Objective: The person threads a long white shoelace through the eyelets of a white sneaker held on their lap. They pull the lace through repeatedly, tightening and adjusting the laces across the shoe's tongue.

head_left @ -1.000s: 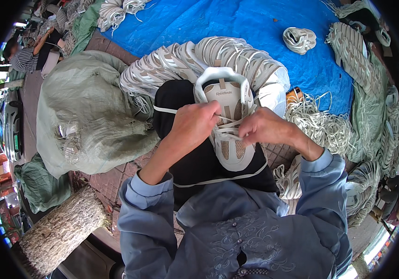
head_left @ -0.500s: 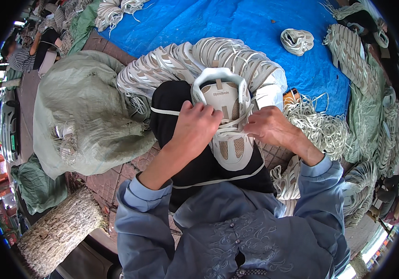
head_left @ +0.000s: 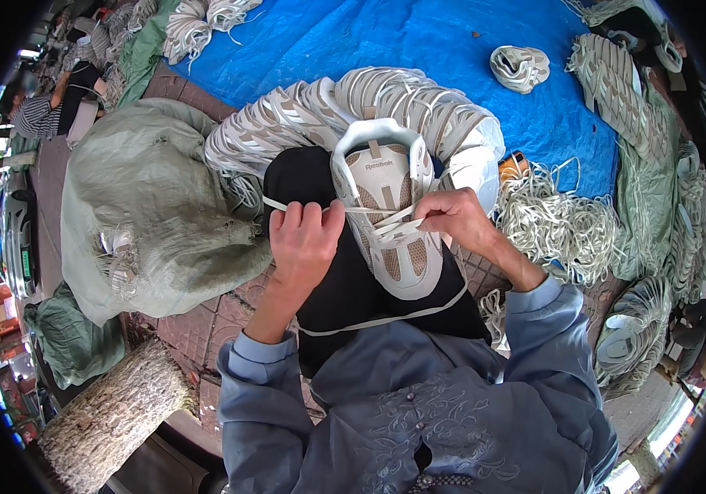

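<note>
A beige and white sneaker upper (head_left: 390,177) lies on my black-covered lap, its toe toward me. White shoelace (head_left: 390,224) crosses its lower eyelet area. On the upper's left side, my left hand (head_left: 303,247) is closed on a strand of the shoelace, drawn out from the upper. My right hand (head_left: 460,218) pinches the shoelace between thumb and fingers at the upper's right edge. A pale band (head_left: 386,321) runs across the black cloth (head_left: 328,305) nearer to me.
Nested sneaker uppers (head_left: 279,123) curve beyond my lap. A heap of white laces (head_left: 563,222) lies to the right, with a blue tarp (head_left: 328,37) behind. A bulging sack (head_left: 147,206) and tree trunk (head_left: 114,412) stand left. Another person (head_left: 40,111) sits far left.
My left hand has moved left and a little toward me, off the upper, drawing the lace out. My right hand has shifted slightly left, still pinching at the upper's right edge.
</note>
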Tool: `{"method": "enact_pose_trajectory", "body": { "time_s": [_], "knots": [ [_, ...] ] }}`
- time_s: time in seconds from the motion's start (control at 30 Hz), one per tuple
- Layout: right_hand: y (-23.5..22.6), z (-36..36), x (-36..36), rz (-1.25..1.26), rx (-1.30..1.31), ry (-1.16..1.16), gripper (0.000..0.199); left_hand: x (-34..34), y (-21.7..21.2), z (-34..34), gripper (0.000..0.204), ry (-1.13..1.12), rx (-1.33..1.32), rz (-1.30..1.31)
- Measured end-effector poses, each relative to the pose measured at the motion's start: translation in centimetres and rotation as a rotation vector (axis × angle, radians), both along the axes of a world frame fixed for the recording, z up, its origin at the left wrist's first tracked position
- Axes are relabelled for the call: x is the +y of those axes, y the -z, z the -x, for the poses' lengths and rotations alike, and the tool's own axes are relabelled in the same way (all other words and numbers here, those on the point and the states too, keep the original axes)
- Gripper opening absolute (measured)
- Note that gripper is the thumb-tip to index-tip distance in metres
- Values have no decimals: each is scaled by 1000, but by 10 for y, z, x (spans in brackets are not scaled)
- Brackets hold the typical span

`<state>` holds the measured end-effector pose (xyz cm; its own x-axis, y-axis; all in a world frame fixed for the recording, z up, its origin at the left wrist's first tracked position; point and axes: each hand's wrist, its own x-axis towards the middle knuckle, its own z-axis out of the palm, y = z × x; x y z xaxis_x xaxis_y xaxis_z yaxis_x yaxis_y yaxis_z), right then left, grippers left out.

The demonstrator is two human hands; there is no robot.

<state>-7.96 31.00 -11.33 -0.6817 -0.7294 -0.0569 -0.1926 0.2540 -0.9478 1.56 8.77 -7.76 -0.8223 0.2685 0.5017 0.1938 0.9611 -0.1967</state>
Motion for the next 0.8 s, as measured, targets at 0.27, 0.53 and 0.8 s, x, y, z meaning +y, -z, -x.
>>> {"method": "enact_pose_trajectory", "body": {
  "time_s": [0.27, 0.53, 0.8],
  "knots": [
    [-24, 21, 4, -159, -71, -283, 9, 18, 2, 7, 16, 18, -206, -804],
    [-32, 21, 9, -237, 427, -290, 12, 27, -1, 19, 28, -55, -461, -1670],
    [-25, 17, 13, -109, 429, -341, 14, 12, -26, 43, 14, -8, -400, -472]
  ]
}}
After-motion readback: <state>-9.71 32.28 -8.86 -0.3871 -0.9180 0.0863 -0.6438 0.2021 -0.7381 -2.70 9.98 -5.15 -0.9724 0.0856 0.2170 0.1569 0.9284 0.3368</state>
